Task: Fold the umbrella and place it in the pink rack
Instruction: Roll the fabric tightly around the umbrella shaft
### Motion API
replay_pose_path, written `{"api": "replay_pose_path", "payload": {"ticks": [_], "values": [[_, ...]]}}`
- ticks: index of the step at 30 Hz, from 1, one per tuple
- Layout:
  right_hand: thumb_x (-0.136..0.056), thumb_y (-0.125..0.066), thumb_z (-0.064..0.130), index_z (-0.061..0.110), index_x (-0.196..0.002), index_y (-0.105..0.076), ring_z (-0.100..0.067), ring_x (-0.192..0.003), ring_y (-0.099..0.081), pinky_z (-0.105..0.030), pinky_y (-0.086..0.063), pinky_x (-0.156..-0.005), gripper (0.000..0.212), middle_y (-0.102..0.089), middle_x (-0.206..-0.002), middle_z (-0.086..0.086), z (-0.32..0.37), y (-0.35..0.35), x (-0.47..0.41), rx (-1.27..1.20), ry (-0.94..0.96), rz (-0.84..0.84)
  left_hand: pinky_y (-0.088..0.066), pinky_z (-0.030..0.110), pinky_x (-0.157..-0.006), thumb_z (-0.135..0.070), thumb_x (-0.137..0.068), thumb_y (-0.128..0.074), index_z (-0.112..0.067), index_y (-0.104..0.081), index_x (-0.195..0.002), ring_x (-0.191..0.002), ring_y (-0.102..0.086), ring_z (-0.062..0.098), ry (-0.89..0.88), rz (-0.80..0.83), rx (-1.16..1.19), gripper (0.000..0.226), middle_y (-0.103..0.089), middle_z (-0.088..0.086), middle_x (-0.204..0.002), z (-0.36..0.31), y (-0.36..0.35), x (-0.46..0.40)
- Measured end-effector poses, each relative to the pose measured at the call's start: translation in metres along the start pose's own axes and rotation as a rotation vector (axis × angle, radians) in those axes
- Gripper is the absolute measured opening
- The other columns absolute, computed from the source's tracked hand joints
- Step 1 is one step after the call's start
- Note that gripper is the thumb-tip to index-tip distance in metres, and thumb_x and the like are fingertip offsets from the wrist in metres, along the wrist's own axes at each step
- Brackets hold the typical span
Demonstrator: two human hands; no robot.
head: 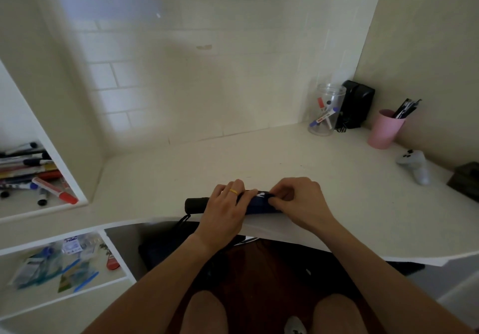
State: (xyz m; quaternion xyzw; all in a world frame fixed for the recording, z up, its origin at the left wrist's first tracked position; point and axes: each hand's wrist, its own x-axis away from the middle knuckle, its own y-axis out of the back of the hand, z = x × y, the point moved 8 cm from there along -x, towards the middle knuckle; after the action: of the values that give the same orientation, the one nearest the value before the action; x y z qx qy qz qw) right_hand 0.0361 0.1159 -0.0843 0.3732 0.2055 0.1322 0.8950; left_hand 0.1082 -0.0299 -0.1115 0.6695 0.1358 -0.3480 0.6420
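Two hands worked at lower centre. The left hand (225, 210) lay over the middle of one folded umbrella (255, 203), fingers curled round it; the right hand (298, 201) pinched the dark blue fabric near its right end. The umbrella lay crosswise just inside the front edge of the white counter (259, 157) — its black handle (197, 204) stuck out left of the left hand. One pink cup (385, 130) holding dark pens stood at middle right, well apart from the umbrella, near one clear jar (327, 109) and one pale game controller (414, 165). Bare counter spread between — wide from hands to cup.
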Motion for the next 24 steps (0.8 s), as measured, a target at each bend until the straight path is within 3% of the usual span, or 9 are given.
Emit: {"api": "replay_pose_path", "payload": {"ticks": [8,10,13,16,20,24], "values": [[-0.075,-0.077,0.040,0.036,-0.078,-0.073,0.001,-0.073,-0.064,-0.026,-0.054,-0.070,0.007,-0.071,-0.076,0.017,-0.003,-0.001,-0.013,0.132,0.003,0.061,-0.046,0.038,-0.082,-0.004,-0.077,-0.072,-0.010,-0.062,-0.126,-0.091,-0.057,0.027,-0.018,-0.023,-0.021,0.051,-0.055,0.011,-0.108,-0.002,0.000,0.001],[-0.076,-0.075,0.047,0.039,-0.097,-0.070,-0.005,-0.090,-0.061,-0.031,-0.051,-0.082,0.022,-0.069,-0.097,0.016,-0.007,-0.005,-0.020,0.193,0.027,0.129,-0.046,0.038,-0.083,-0.005,-0.077,-0.071,-0.011,-0.062,-0.126,-0.092,-0.057,0.028,-0.025,-0.026,-0.028,0.050,-0.054,0.011,-0.108,-0.001,-0.001,0.002],[-0.086,-0.069,0.047,0.034,-0.128,-0.063,-0.012,-0.112,-0.060,-0.032,-0.047,-0.099,0.044,-0.068,-0.123,0.009,-0.015,-0.021,-0.025,0.139,0.022,0.431,-0.045,0.038,-0.084,-0.006,-0.078,-0.070,-0.012,-0.059,-0.126,-0.091,-0.057,0.028,-0.036,-0.049,-0.034,0.049,-0.055,0.011,-0.106,-0.002,-0.002,0.004],[-0.091,-0.066,0.042,0.029,-0.120,-0.069,-0.011,-0.100,-0.065,-0.037,-0.053,-0.094,0.032,-0.072,-0.112,0.008,-0.015,-0.027,-0.024,0.064,0.042,0.559,-0.045,0.039,-0.085,-0.006,-0.080,-0.067,-0.011,-0.059,-0.124,-0.091,-0.057,0.028,-0.041,-0.060,-0.021,0.045,-0.056,0.011,-0.105,-0.002,-0.002,0.005],[-0.086,-0.074,0.037,0.022,-0.110,-0.073,-0.011,-0.092,-0.069,-0.040,-0.056,-0.090,0.028,-0.075,-0.101,0.007,-0.008,-0.020,-0.026,-0.025,0.064,0.529,-0.045,0.036,-0.084,-0.006,-0.081,-0.066,-0.012,-0.061,-0.117,-0.093,-0.055,0.025,-0.024,-0.069,0.003,0.037,-0.057,0.009,-0.106,-0.005,0.005,0.004],[-0.080,-0.078,0.038,0.027,-0.105,-0.073,-0.005,-0.086,-0.067,-0.036,-0.057,-0.084,0.027,-0.073,-0.096,0.012,0.009,-0.006,-0.024,0.018,0.155,0.440,-0.044,0.035,-0.077,-0.013,-0.079,-0.067,-0.014,-0.056,-0.103,-0.091,-0.056,0.027,0.027,-0.054,-0.014,0.026,-0.056,0.007,-0.108,-0.008,0.016,-0.008]]}}
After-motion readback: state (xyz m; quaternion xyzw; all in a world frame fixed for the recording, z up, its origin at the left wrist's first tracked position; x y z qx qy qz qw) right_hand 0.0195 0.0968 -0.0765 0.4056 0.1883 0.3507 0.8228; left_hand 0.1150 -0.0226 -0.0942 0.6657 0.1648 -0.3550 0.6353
